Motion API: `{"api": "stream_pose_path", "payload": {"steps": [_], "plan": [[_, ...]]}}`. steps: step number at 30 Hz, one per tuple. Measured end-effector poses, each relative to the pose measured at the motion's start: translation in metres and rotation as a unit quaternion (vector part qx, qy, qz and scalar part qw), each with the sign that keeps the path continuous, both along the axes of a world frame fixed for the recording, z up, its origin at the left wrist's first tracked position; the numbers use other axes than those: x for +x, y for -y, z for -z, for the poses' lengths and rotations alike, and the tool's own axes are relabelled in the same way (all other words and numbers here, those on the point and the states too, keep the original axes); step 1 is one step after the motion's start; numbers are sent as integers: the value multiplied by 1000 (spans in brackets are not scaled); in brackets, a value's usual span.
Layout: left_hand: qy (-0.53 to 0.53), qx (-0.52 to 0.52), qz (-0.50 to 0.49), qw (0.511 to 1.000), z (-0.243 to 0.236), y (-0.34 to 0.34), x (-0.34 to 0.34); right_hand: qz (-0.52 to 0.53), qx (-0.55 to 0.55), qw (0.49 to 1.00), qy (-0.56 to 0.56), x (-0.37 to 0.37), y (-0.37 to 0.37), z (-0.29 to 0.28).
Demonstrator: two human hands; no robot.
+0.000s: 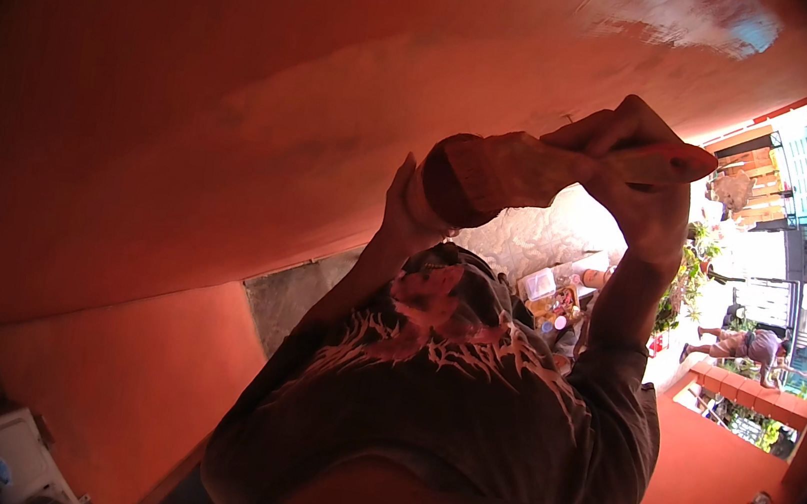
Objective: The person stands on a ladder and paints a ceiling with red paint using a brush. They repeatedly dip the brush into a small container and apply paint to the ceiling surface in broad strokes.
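Note:
A wide paintbrush (509,169) is held across in front of my chest, its dark red bristles to the left and its pinkish-red handle to the right. My right hand (646,206) is closed around the handle, whose rounded end with a hole sticks out past the fingers. My left hand (413,215) cups the bristle end, one digit stretched upward beside it; its other fingers are mostly hidden behind the brush. Just beyond the brush rises an orange-red wall (237,131), with a shiny, wet-looking patch at the upper right.
Plastic tubs and small containers (554,296) stand in a cluttered group beyond my right elbow. Potted plants (687,282) lie farther right. Another person (755,346) bends over in the distance near a teal gate (804,175). A white box-like object (16,456) is at the lower left.

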State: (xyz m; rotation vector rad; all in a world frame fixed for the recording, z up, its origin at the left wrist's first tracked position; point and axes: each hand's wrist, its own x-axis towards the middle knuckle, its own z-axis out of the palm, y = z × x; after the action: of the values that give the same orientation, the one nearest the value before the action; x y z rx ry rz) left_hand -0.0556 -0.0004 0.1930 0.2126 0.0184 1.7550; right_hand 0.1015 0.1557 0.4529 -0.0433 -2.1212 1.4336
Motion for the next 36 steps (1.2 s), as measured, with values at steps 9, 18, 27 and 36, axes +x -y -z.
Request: {"api": "stream_pose_path", "payload": {"steps": [9, 18, 27, 36], "plan": [[-130, -91, -77, 984, -37, 7, 19, -113, 126, 980, 101, -21, 23, -9], [-376, -172, -137, 900, -24, 8, 17, -127, 158, 967, 157, -41, 31, 13], [-49, -7, -100, 994, -9, 8, 17, -138, 222, 946, 192, -51, 37, 24], [37, -76, -96, 992, -18, 9, 20, -138, 244, 946, 162, -55, 38, 43]]}}
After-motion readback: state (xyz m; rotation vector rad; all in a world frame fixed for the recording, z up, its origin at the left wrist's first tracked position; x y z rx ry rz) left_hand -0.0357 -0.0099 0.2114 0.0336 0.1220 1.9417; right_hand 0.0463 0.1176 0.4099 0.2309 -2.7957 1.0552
